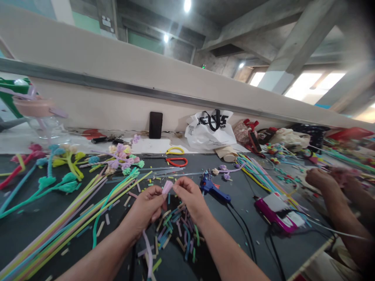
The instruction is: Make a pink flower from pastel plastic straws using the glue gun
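My left hand (pixel 150 206) pinches a small lilac pipe-cleaner bundle (pixel 167 187), its strands fanned at the top. Fingertips of my right hand (pixel 190 196) close on the bundle's right side. A lilac pipe-cleaner stem (pixel 148 253) hangs below my left hand; whether it joins the bundle is hidden. Under both hands lie several cut pipe-cleaner pieces (pixel 178 226) in blue, green, cream and lilac. To the right rests a blue glue gun (pixel 216 191), and beyond my hands lie scissors (pixel 177 161) with red and yellow handles.
Long pipe cleaners (pixel 64 222) and finished pipe-cleaner flowers (pixel 43 183) spread at left. A black phone (pixel 156 125) leans on the partition beside a white bag (pixel 211 130). A purple power strip (pixel 275 216) with cables lies right, near another person's hands (pixel 322 181).
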